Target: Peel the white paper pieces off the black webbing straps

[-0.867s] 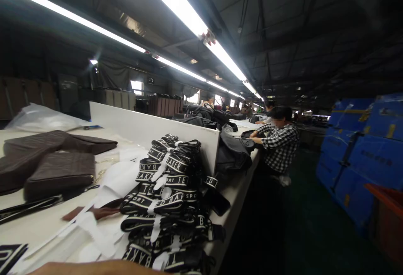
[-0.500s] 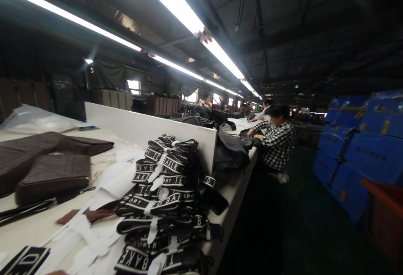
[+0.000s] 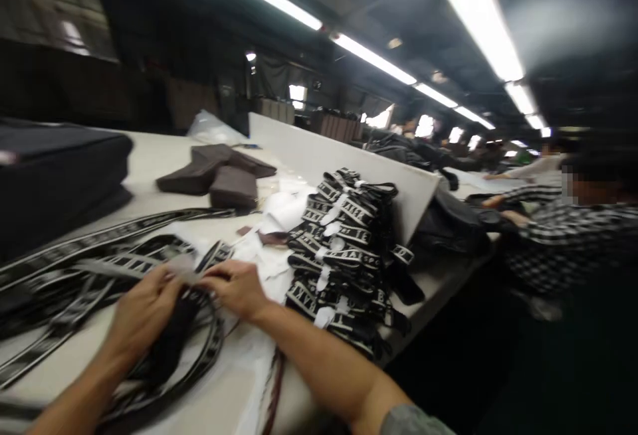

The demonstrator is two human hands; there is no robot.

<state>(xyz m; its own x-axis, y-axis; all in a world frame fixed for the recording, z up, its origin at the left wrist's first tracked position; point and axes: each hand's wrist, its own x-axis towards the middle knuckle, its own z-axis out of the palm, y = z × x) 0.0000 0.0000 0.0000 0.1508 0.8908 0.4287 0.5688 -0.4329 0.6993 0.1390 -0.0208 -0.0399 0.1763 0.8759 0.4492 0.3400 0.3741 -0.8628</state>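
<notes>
My left hand (image 3: pixel 147 315) and my right hand (image 3: pixel 238 289) meet over the near table, fingers pinched. Between their fingertips is a small white paper strip (image 3: pixel 182 266), blurred by motion, against a black-and-white lettered webbing strap (image 3: pixel 214 257). More of this strap (image 3: pixel 54 325) lies in loose loops to the left and under my hands. A dark piece (image 3: pixel 172 339) hangs below my left hand. To the right of my right hand rises a stack of folded lettered straps (image 3: pixel 343 249), each bundle wrapped with a white band.
A white divider board (image 3: pixel 339 163) stands behind the stack. Brown bags (image 3: pixel 234 186) and a large dark bag (image 3: pixel 60 169) lie on the table (image 3: pixel 154 146). White paper scraps (image 3: pixel 284 212) are beside the stack. A co-worker in a checked shirt (image 3: pixel 553 249) works along the right edge.
My view has swung left, so the stack and co-worker sit farther right. Both my hands have come into view, pinching at the strap. The dark bag now shows at the left.
</notes>
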